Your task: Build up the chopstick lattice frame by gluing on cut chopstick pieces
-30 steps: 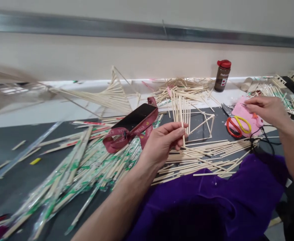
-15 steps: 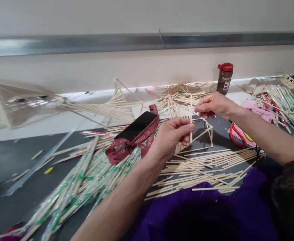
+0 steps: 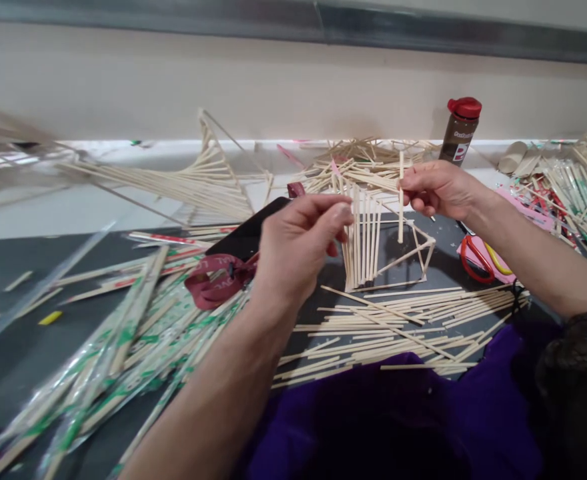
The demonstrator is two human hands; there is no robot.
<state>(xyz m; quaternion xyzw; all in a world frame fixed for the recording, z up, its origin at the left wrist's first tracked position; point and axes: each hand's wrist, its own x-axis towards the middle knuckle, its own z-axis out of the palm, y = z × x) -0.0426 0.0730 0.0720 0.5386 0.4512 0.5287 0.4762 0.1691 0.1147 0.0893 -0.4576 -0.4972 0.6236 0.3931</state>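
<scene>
My right hand (image 3: 438,189) pinches a thin wooden stick (image 3: 401,223) and holds it upright above the table. To its left, the thumb and forefinger of my left hand (image 3: 298,243) are pressed together; whether anything small is between them I cannot make out. Right by those fingertips stands a stick frame (image 3: 362,243), with a close row of slanting sticks on its left side and an open box shape on its right. Loose wooden sticks (image 3: 393,333) lie spread in front of it.
A phone (image 3: 246,230) with a red strap (image 3: 216,280) lies beside wrapped chopsticks (image 3: 118,353). Behind are a twisted stick model (image 3: 213,180), a stick pile (image 3: 368,167) and a red-capped bottle (image 3: 461,130). Red-handled scissors (image 3: 476,259) sit right, near more wrapped sticks (image 3: 568,193).
The upright stick has passed from my left hand to my right. My left hand has drawn back left, uncovering the row of slanting sticks. The view has tilted down.
</scene>
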